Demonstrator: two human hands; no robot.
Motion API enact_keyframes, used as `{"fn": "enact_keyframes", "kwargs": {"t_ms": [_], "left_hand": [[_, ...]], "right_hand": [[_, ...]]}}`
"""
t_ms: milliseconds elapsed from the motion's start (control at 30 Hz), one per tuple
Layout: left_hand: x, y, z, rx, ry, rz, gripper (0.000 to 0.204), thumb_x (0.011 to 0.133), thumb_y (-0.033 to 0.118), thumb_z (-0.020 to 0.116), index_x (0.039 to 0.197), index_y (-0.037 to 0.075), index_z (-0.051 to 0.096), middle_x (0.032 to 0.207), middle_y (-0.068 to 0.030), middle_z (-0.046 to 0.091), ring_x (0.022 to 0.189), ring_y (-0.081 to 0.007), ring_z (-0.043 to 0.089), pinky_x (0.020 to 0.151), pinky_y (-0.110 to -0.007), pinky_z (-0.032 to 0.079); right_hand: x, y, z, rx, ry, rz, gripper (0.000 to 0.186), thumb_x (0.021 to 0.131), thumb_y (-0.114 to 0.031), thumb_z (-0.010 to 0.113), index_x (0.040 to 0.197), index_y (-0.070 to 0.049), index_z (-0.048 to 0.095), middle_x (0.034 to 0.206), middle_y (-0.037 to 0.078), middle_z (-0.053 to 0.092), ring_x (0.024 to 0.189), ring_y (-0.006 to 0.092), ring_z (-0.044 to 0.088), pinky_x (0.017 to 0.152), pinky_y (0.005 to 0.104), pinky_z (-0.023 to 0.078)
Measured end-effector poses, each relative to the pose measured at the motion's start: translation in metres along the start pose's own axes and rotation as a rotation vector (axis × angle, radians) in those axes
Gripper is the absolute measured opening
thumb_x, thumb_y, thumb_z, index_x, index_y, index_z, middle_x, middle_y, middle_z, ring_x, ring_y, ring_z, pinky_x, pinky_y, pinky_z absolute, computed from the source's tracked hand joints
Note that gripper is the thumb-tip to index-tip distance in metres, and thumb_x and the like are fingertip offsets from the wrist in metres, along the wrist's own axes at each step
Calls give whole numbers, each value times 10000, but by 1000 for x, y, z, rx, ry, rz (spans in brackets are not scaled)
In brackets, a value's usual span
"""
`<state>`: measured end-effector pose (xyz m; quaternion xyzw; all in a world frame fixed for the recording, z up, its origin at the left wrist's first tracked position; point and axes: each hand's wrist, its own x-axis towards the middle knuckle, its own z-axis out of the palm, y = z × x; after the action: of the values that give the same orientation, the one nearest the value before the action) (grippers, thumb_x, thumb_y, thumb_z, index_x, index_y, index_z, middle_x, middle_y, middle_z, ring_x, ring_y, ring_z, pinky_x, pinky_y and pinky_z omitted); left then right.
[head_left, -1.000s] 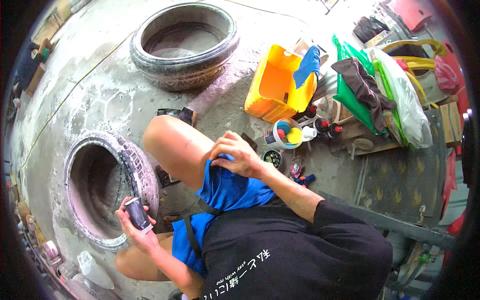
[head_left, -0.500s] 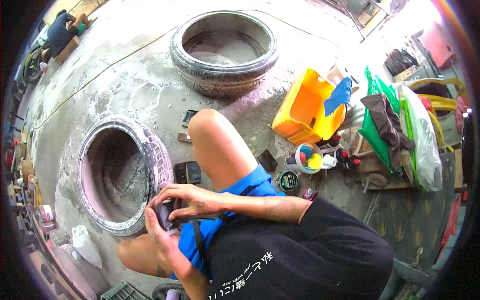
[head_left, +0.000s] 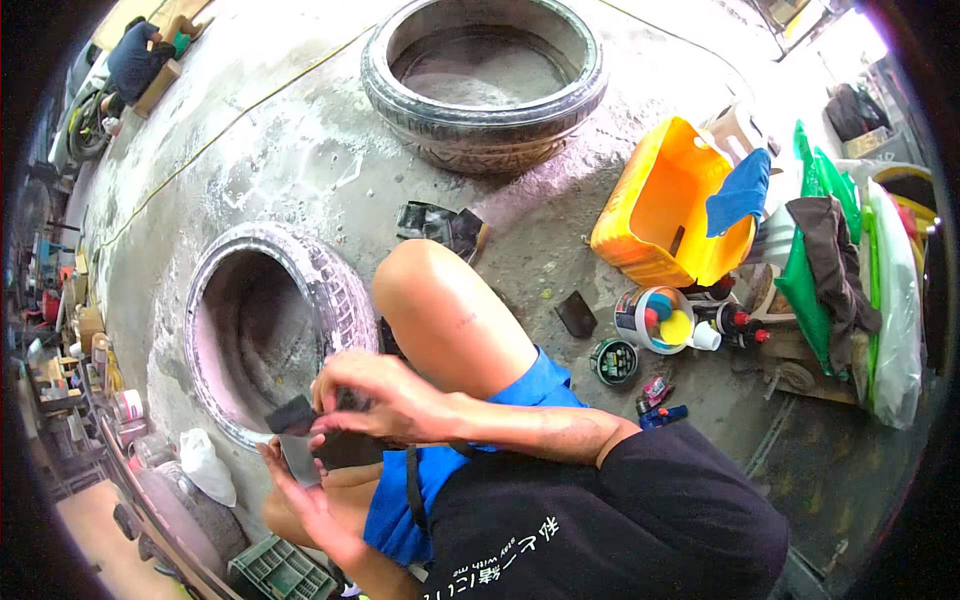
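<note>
My left hand [head_left: 312, 508] holds a thin light grey sheet [head_left: 299, 460] between thumb and fingers, palm turned up. Just above it, my right hand [head_left: 375, 395] is curled, its fingertips pinching at a small dark grey piece [head_left: 292, 415]. Whether the dark piece and the grey sheet are joined cannot be made out. Both hands are over my lap, before the lower right rim of a dusty tyre [head_left: 215, 415] that leans tilted on the floor. Something dark beneath my right fingers is partly hidden.
A second tyre [head_left: 480, 140] lies flat farther off. To the right stand a cut yellow jerrycan [head_left: 640, 215] with a blue cloth [head_left: 738, 195], a white tub [head_left: 632, 320] and an open tin [head_left: 614, 362]. A green crate [head_left: 285, 575] is near my left side. Another person [head_left: 138, 62] sits far left.
The view has shifted, so the surroundings sit lower and farther right. My hands have separated slightly, and the light grey sheet now shows beside the dark piece.
</note>
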<state>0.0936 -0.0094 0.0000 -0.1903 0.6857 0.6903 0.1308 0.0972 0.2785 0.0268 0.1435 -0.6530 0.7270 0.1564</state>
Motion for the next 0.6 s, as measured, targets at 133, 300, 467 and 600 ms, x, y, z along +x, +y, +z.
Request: {"fn": "enact_keyframes", "kwargs": {"t_ms": [133,300,467,600], "left_hand": [[2,-7,3,14,49,0,575,1018,595,419,1260,94,562,1082,-123,700,720,-180,682,429,-256,491],[4,-24,48,31,-58,-84,481,1035,459,481,1197,23,602,970,-166,709,631,-191,672,439,-281,529],[17,-52,83,150,-122,-178,412,1005,406,579,1126,19,648,879,-89,677,629,-137,629,542,-263,519],[47,-81,106,628,-260,-64,396,857,300,763,1097,0,666,940,-129,675,778,-230,655,696,-340,529]], "right_hand": [[27,-55,-88,-274,360,-149,282,703,-2,831,886,-55,623,877,70,657,901,205,635,850,386,507],[44,42,-201,-396,816,160,273,840,-173,837,909,-32,614,734,-35,555,666,44,453,591,203,376],[-19,235,-254,-509,691,540,311,821,-246,853,831,-27,633,702,-41,563,629,56,451,563,237,386],[-56,335,-259,-447,576,812,385,757,-354,899,823,-72,644,647,-25,587,581,44,452,520,246,369]]}}
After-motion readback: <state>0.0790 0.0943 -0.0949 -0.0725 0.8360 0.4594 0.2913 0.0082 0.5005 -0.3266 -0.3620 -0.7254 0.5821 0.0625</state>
